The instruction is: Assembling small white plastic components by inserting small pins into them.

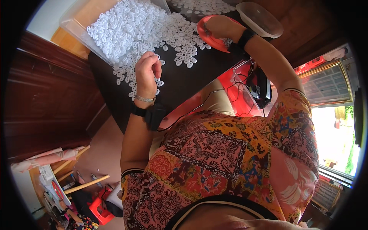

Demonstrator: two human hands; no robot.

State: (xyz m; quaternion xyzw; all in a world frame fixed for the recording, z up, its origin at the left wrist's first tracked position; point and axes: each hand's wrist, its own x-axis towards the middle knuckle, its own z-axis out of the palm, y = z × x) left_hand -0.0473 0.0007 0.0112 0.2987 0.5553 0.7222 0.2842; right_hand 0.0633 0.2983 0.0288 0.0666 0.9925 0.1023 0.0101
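Small white oval plastic pieces with two holes (186, 57) lie loose across the dark tabletop (180, 82). My left hand (146, 73) rests among them with its fingers curled in. A white piece shows by its fingertips, but whether it is gripped I cannot make out. At the far right, my right hand (222, 27) reaches into a shallow red dish (210, 39). Small silvery bits (227, 41) show in that dish beside the hand. The fingers of this hand are mostly hidden from view.
A clear plastic bin (73, 23) heaped with white pieces stands at the far left. Beyond the red dish is an empty clear oval container (260, 19). A black cable (191, 109) runs below the table's near edge, beside a black device (260, 90).
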